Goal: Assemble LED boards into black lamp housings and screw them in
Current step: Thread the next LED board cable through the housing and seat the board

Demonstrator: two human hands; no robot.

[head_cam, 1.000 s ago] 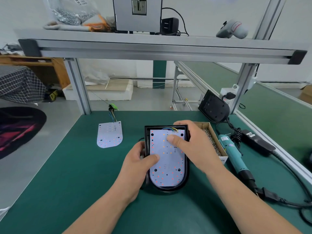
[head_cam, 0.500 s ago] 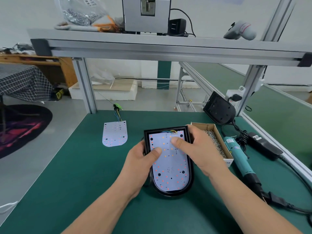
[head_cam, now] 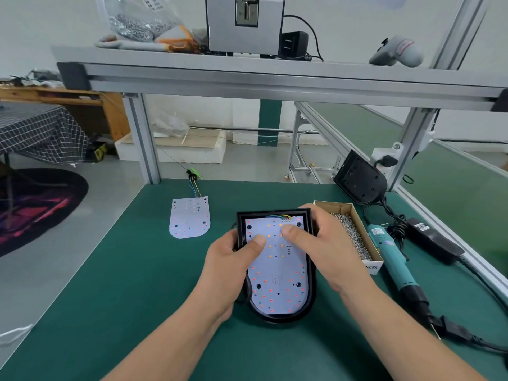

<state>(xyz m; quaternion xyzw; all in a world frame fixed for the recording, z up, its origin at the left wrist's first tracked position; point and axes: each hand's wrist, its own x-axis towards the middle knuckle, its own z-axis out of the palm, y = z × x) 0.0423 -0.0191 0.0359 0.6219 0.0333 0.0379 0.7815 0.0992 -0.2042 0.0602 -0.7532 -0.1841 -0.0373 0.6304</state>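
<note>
The LED board is sitting inside the black housing, which lies flat on the green table, right in the middle and close to the person. The board's coloured wires are tucked in at the far end. Left hand has its fingers wrapped round the housing's left edge, thumb down on the board. Right hand does the same from the right and far corner, thumb on the board too.

Just right of that hand there's a cardboard box of screws, then a teal electric screwdriver lying alongside it. A spare board lies off to the left, further back, with its wires trailing away. Another housing leans against the frame post at back right.
</note>
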